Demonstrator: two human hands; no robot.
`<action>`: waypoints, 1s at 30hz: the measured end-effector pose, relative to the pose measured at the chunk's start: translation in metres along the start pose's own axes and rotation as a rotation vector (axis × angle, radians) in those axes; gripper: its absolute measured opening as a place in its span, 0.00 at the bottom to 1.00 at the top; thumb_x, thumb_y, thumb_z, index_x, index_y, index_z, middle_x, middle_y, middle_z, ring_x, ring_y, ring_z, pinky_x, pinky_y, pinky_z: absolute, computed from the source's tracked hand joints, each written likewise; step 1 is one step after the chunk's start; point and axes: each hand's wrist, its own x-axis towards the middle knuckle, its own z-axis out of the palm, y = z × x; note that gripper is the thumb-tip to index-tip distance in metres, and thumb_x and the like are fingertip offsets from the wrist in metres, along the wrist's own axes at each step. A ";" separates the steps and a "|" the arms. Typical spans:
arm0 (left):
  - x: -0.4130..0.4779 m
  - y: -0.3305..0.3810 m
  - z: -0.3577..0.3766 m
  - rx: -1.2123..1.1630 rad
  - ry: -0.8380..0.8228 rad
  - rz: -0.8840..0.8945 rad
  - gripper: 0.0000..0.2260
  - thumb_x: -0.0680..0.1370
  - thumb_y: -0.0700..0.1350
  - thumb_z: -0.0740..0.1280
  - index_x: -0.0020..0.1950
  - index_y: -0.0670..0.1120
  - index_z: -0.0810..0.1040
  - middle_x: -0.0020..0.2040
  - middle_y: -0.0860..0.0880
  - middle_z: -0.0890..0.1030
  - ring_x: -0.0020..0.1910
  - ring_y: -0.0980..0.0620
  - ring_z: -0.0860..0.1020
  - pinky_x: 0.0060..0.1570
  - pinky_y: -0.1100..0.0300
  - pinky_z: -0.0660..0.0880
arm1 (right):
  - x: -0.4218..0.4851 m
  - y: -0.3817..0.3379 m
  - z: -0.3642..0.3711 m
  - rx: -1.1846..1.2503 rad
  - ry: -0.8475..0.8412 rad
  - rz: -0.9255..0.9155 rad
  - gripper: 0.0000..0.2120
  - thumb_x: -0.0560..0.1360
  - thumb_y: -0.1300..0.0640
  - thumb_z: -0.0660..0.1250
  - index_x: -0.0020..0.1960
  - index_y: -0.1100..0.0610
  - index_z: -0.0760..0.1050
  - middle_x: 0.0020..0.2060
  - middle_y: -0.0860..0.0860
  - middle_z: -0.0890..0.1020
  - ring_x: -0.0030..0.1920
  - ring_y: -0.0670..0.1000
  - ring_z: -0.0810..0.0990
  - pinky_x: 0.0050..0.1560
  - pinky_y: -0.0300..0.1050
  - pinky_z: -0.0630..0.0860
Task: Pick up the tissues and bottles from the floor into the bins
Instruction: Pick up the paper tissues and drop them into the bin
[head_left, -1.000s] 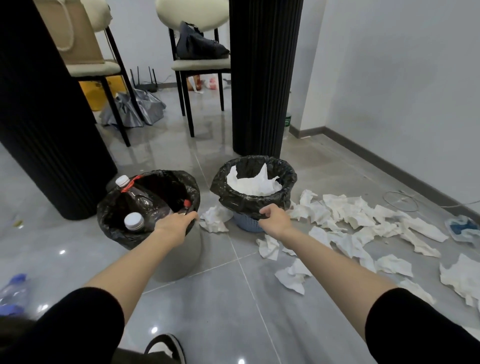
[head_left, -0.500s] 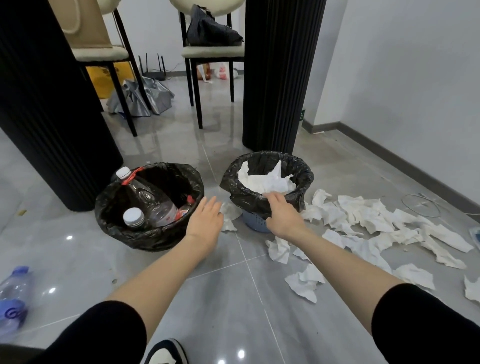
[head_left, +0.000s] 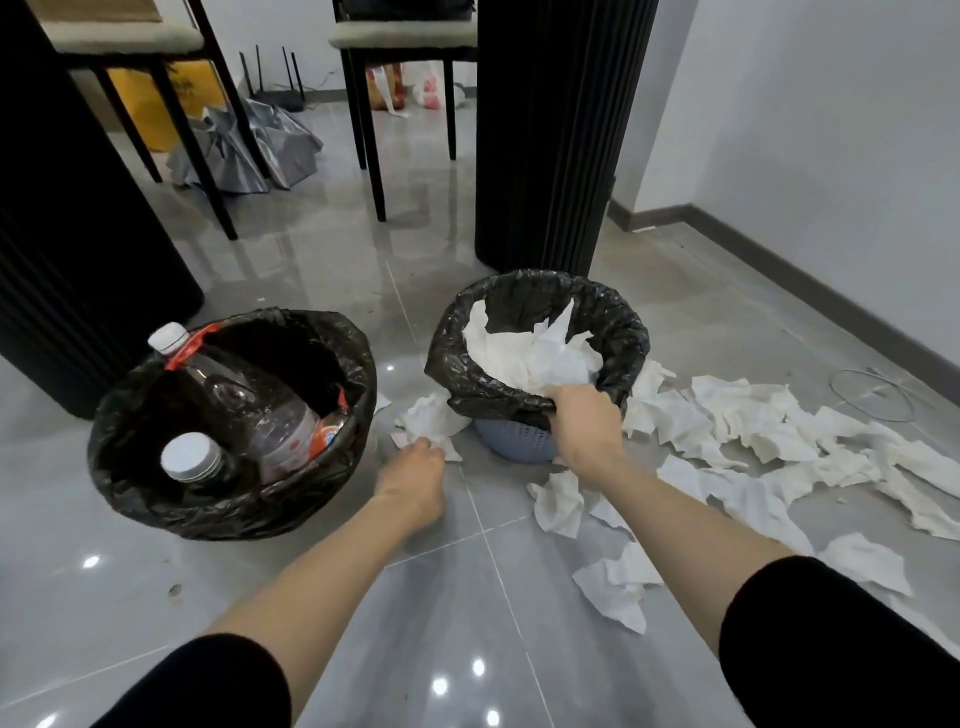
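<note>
I have the left hand (head_left: 413, 470) low on the floor between the two bins, with its fingertips on the crumpled tissue (head_left: 431, 415) that lies just beside the tissue bin (head_left: 613, 322). The fingers bend down onto the paper, but the back of the hand hides them, so I cannot tell if they pinch it. The right hand (head_left: 587, 423) is curled over the near rim of this bin and grips it together with the black liner. White tissues (head_left: 530, 353) are inside.

I judge the step to be the pick of this one tissue. The next move needs a firm pinch, a lift, and a short carry to the right over the rim. My own right hand stands close to that way.

On the left, the bottle bin (head_left: 218, 514) holds a large clear bottle (head_left: 270, 410) and a white-capped one (head_left: 189, 460). Many loose tissues (head_left: 753, 426) cover the floor to the right, so much work is left. A thin wire loop (head_left: 872, 395) lies beyond them, and a black fluted column (head_left: 545, 130) stands behind the bins.
</note>
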 end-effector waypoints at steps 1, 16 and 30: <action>0.008 -0.001 0.004 -0.024 -0.002 -0.004 0.20 0.76 0.38 0.60 0.69 0.43 0.66 0.68 0.44 0.66 0.67 0.44 0.67 0.63 0.51 0.68 | 0.004 0.005 -0.003 0.005 0.038 -0.003 0.10 0.73 0.68 0.60 0.47 0.57 0.77 0.42 0.57 0.80 0.46 0.62 0.80 0.39 0.47 0.71; 0.131 -0.018 0.055 -0.264 -0.080 -0.182 0.32 0.77 0.52 0.61 0.77 0.55 0.48 0.78 0.43 0.42 0.76 0.38 0.44 0.74 0.46 0.50 | 0.073 0.049 -0.007 0.133 0.028 -0.060 0.08 0.72 0.65 0.62 0.38 0.56 0.75 0.36 0.56 0.81 0.41 0.61 0.78 0.38 0.46 0.71; 0.121 -0.017 0.093 -0.325 -0.030 -0.019 0.22 0.77 0.42 0.63 0.71 0.46 0.66 0.68 0.42 0.68 0.65 0.40 0.69 0.64 0.58 0.64 | 0.080 0.035 0.000 0.127 -0.100 -0.113 0.09 0.75 0.62 0.62 0.50 0.54 0.79 0.46 0.58 0.81 0.49 0.61 0.78 0.43 0.47 0.71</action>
